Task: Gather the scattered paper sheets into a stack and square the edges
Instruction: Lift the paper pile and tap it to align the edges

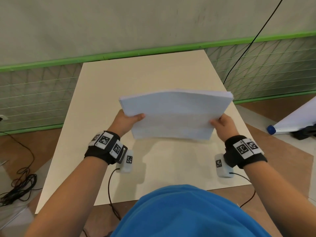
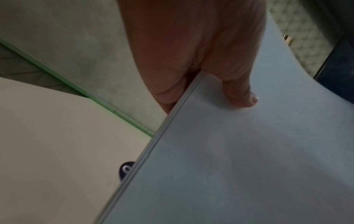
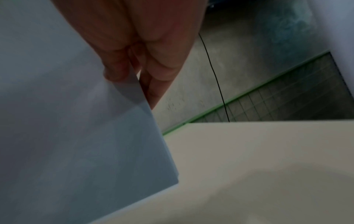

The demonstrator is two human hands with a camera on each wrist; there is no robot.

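Observation:
A stack of white paper sheets is held up on edge above the cream table, tilted toward me and slightly bowed. My left hand grips its left side with the thumb on the near face. My right hand grips the right side the same way. In the left wrist view the stack shows layered edges, with the left hand pinching it, thumb in front. In the right wrist view the stack hangs with its lower corner off the table, pinched by the right hand.
A wall with a green band and mesh panels runs behind the table. A black cable hangs at the right. A rolled white sheet with a blue cap lies on the floor at the right, and tangled cables lie at the left.

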